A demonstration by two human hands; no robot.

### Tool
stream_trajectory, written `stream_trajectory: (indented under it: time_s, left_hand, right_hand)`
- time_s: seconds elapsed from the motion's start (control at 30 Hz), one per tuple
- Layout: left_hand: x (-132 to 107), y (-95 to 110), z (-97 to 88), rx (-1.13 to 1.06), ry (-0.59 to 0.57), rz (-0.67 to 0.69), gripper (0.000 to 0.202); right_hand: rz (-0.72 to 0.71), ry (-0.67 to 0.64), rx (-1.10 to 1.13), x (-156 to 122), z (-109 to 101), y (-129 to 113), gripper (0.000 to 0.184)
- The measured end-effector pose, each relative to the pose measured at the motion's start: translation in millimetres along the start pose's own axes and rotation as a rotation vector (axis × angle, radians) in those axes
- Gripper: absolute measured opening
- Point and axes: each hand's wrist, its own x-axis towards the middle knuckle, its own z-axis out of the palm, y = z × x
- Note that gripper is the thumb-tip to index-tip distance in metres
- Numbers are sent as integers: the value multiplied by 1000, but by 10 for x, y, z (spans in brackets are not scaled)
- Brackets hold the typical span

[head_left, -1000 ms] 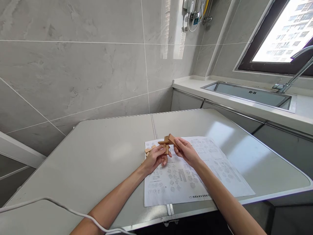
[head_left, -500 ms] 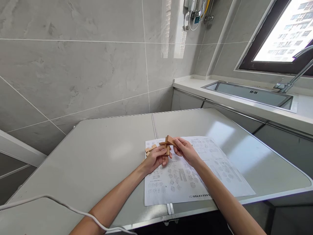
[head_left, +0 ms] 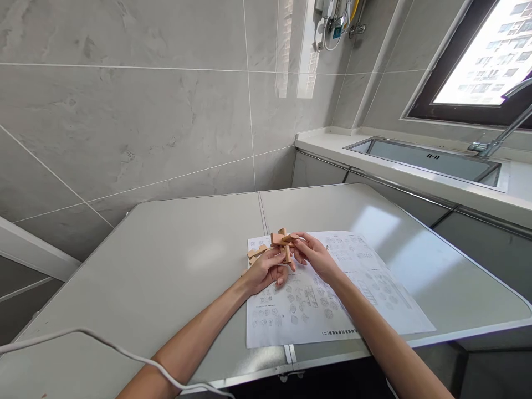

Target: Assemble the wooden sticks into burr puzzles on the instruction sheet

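Observation:
Both hands meet over a printed instruction sheet (head_left: 357, 288) on a grey table (head_left: 166, 277). Between them is a small cluster of crossed wooden puzzle sticks (head_left: 281, 242), held just above the sheet. My left hand (head_left: 266, 270) grips the cluster from below and the left, fingers curled round an upright stick. From the right, my right hand (head_left: 313, 255) pinches a stick that lies level. Loose wooden pieces (head_left: 255, 253) lie on the sheet's far left corner, just beyond my left hand.
A tiled wall rises behind the table. To the right runs a white counter with a steel sink (head_left: 424, 158) and a tap (head_left: 499, 136) under a window. A white cable (head_left: 91, 341) crosses the table's near left corner.
The wooden cluster has been turned in my hands: the long stick that stuck out on top now lies flatter, and an upright stick shows. Both hands stay where they were.

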Motion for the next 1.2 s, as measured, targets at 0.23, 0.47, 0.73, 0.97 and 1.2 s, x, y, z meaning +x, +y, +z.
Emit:
stream_trajectory:
  time_s: [0.23, 0.47, 0.73, 0.97, 1.2]
  left_hand:
    - [-31, -2, -4, 49, -73, -97, 46]
    - [-23, -23, -16, 39, -5, -106, 51]
    - [-7, -69, -41, 41, 77, -70, 55]
    - [-8, -31, -44, 9, 129, -71, 59]
    - [-15, 12, -22, -30, 153, -66, 56]
  right_hand:
    - [54, -33, -108, -19, 30, -55, 51]
    - [56, -73, -69, 9, -35, 64, 43]
    - [99, -96, 73, 43, -57, 106, 49]
    - [166, -124, 121, -4, -4, -41, 50]
    - [209, -217, 125, -13, -26, -2, 51]
